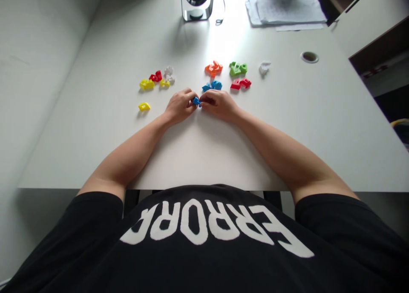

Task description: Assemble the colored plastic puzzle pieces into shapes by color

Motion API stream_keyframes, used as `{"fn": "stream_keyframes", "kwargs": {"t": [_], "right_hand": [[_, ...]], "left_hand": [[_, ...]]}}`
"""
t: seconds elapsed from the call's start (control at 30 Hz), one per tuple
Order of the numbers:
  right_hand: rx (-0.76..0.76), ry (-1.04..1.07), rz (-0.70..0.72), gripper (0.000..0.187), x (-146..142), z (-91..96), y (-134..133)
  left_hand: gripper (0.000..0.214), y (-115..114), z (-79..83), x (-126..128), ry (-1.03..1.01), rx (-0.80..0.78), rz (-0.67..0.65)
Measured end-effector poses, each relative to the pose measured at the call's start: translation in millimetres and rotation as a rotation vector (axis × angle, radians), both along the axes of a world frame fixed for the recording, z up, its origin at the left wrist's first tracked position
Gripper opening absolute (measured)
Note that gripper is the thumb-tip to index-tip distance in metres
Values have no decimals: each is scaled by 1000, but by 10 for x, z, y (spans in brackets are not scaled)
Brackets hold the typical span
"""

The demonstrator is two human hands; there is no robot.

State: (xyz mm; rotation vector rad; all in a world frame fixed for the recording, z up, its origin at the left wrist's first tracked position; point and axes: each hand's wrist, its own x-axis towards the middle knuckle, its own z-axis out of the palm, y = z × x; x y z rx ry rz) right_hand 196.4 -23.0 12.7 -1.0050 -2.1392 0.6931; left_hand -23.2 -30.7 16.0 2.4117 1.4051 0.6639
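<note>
Both hands meet over the middle of the white table (204, 156). My left hand (182, 104) is closed, its fingertips pinching a small blue plastic piece (196, 101). From the other side my right hand (220, 103) is closed too, its fingertips at the right end of that blue piece. Whether the piece is one part or two joined parts I cannot tell. Just beyond the right hand lies a group of blue pieces (214, 85). Orange pieces (214, 68) lie behind them. The palms and some fingertips are hidden.
Yellow pieces (147, 84), red pieces (156, 76) and white pieces (169, 73) lie to the left, with a single yellow piece (144, 107) nearer. Rightward are green pieces (238, 68), more red pieces (240, 84) and a white piece (264, 67). Papers (287, 8) and a framed stand (197, 15) are behind.
</note>
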Motion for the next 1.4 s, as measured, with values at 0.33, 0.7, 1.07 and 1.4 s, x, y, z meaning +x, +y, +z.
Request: {"fn": "stream_keyframes", "kwargs": {"t": [0.33,0.7,1.07,1.4], "right_hand": [[51,17,68,23,56,-152,94],[37,25,70,22,66,-194,102],[42,29,68,22,62,-195,106],[13,22,68,22,72,-182,89]], "left_hand": [[23,4,-42,-21,-1,7,-21],[23,4,-48,-22,27,-11,-14],[23,2,-53,-26,24,-12,-10],[22,-19,-23,-4,27,-43,-2]]}}
